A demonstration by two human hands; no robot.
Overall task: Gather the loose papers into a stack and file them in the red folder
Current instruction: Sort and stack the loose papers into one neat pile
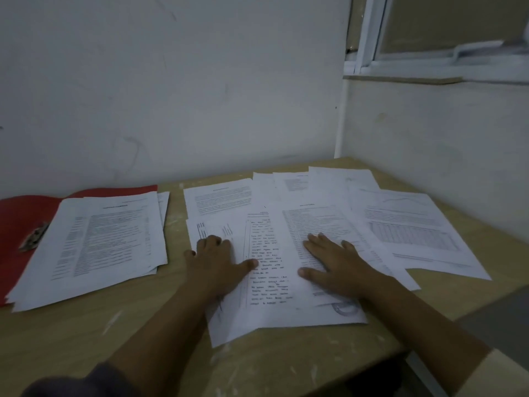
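papers (286,282) lie loose across the right half of the bench (86,333), fanned and overlapping, and nearest the person both hands press down on them. the left hand (217,267) rests flat on the near-left sheets, fingers spread, thumb pointing right onto a handwritten page (266,270). the right hand (337,267) lies flat just beside it on a printed page, fingers pointing away and to the left. neither grip has closed around anything; both palms are open and only bear down on the paper.

farther out, more sheets trail toward the corner: a page with a table or chart (415,233) to the right, and several text pages (220,199) behind the hands, their edges at mixed angles.

the relation that counts: the red folder (17,222) lies open to the left, well apart from the loose spread, with a strip of bare bench between. a stack of pages (100,242) already sits on it, long axis running away from the person and tilted a little to the right, with a metal clip (34,236) showing at its left edge. the left hand is the nearer one to the folder; the right hand is nearer the far-right sheets.

judging from this, gathering is partly done. the loose sheets probably need sweeping inward under both palms and squaring before they travel leftward. thin paper may slide or crease if dragged.
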